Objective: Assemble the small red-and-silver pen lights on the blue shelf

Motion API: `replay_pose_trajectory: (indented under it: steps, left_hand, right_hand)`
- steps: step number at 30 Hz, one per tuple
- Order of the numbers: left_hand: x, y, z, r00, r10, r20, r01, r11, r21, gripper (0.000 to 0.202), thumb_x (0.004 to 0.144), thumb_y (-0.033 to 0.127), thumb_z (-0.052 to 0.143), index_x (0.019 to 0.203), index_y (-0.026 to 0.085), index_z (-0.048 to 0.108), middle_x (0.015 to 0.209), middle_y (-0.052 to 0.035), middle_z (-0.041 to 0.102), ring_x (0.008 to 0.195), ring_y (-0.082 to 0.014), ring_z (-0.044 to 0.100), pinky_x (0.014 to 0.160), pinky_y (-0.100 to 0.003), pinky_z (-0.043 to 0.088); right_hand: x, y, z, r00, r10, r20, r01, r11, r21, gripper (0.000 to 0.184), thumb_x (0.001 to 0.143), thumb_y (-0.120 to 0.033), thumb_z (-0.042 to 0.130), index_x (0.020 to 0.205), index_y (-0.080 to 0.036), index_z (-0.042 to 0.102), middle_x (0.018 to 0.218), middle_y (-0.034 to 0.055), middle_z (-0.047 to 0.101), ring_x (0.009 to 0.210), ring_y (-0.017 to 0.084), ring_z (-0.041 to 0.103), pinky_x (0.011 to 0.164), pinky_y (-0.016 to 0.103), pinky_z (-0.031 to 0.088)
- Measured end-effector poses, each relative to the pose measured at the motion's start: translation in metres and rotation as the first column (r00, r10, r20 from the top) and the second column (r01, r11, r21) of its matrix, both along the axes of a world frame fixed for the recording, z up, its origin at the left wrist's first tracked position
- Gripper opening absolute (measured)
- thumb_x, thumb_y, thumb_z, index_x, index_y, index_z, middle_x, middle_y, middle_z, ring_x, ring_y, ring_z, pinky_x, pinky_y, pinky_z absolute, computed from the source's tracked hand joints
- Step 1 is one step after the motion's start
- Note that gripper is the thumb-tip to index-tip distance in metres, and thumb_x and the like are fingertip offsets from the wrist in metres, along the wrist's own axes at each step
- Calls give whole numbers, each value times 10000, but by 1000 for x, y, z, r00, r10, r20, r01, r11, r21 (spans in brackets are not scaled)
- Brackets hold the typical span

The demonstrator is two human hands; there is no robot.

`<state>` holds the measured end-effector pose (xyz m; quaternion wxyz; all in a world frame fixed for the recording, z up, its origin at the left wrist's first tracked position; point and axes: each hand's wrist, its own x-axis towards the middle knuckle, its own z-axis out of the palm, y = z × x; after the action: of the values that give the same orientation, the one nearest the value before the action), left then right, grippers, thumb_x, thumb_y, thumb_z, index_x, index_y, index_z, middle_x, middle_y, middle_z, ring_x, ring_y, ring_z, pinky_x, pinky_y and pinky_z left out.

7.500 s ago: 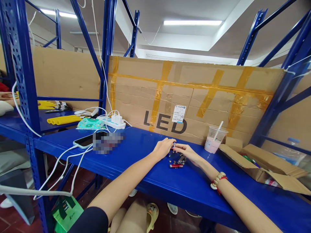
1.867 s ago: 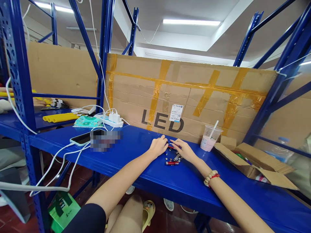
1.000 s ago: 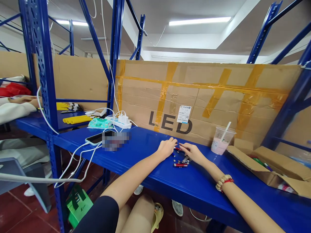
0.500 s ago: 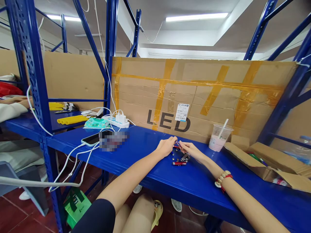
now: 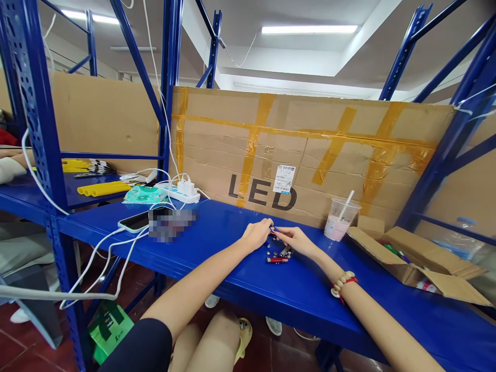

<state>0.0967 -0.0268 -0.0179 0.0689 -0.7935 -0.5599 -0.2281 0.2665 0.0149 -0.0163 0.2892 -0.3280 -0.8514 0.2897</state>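
Observation:
My left hand (image 5: 257, 234) and my right hand (image 5: 297, 239) meet over the blue table. Between their fingertips is a small, thin bluish piece (image 5: 273, 228), mostly covered, so its kind is unclear. Both hands are closed in a pinch around it. Just below lies a short red tube with silver ends (image 5: 277, 260). Beside it are silver cylindrical parts (image 5: 285, 251) and several tiny round metal pieces (image 5: 268, 253). Another red part (image 5: 273, 234) is partly hidden by the fingers of my right hand.
A plastic cup with a straw (image 5: 339, 221) and an open cardboard box (image 5: 411, 258) stand on the right. To the left are a phone (image 5: 135, 222), cables, a power strip (image 5: 182, 193) and yellow tubes (image 5: 101, 188). A cardboard panel (image 5: 217, 150) closes off the back.
The camera has turned slightly right, so the scene sits further left. Both hands stay together at the same spot, with a small shift of the fingers.

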Motion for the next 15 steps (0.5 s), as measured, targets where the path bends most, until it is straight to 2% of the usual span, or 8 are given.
replay_pose_trajectory:
  steps: [4, 8, 15]
  left_hand:
    - [0, 3, -1, 1000, -3, -19, 3, 1000, -10, 206, 928, 272, 317, 1029, 212, 487, 1063, -32, 571, 959, -168, 583, 744, -253, 448]
    - [1, 2, 1, 999, 24, -33, -25, 1000, -13, 234, 927, 314, 338, 972, 193, 533, 1039, -48, 565, 959, -178, 581, 743, -248, 451]
    - [2, 3, 1, 997, 54, -54, -53, 999, 6, 288, 929, 375, 331, 975, 187, 545, 1066, -56, 549, 937, -188, 591, 720, -261, 461]
  right_hand:
    - [3, 1, -2, 1000, -16, 18, 15, 998, 64, 539, 751, -534, 533, 1079, -126, 661, 610, 6, 588, 473, 85, 412, 423, 214, 352]
    - [5, 5, -4, 999, -49, 19, 46, 989, 141, 488, 771, -502, 524, 1051, -134, 677, 695, 33, 636, 512, 105, 477, 457, 229, 403]
    - [7, 16, -11, 990, -143, -4, 138, 951, 275, 493, 769, -490, 529, 1077, -130, 667, 682, 29, 594, 466, 86, 413, 419, 226, 370]
